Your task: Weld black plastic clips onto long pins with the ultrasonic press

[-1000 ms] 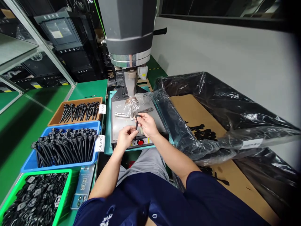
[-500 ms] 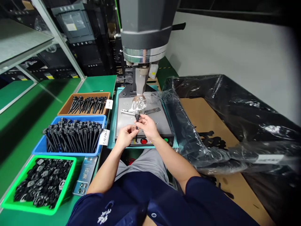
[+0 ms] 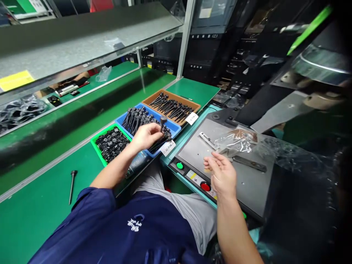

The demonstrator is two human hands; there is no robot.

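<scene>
My left hand [image 3: 147,136] is over the blue bin [image 3: 119,121], its fingers closed on a black headed plastic rod [image 3: 163,119]. The rod's wide head sticks up above the fingers; its lower part is hidden or merges with the pile. Similar black rods [image 3: 134,119] with ribbed stems fill the bin. My right hand [image 3: 223,174] hovers over the near side of the grey machine plate [image 3: 192,148]. Its fingers are loosely bent and a little apart, with nothing visible in them. Just beyond lies a metal fixture [image 3: 208,140], partly under clear plastic film [image 3: 236,140].
An orange-brown bin [image 3: 199,107] of rods and a green bin [image 3: 96,146] of small black parts flank the blue one. One loose rod [image 3: 72,187] lies on the green table [image 3: 41,216]. Red button [image 3: 205,186] and green button [image 3: 179,165] sit along the machine's front. The press head [image 3: 321,69] overhangs at right.
The view has turned left. My left hand has carried the rod from above the machine plate to the blue bin. My right hand has let go of it and stays by the plate.
</scene>
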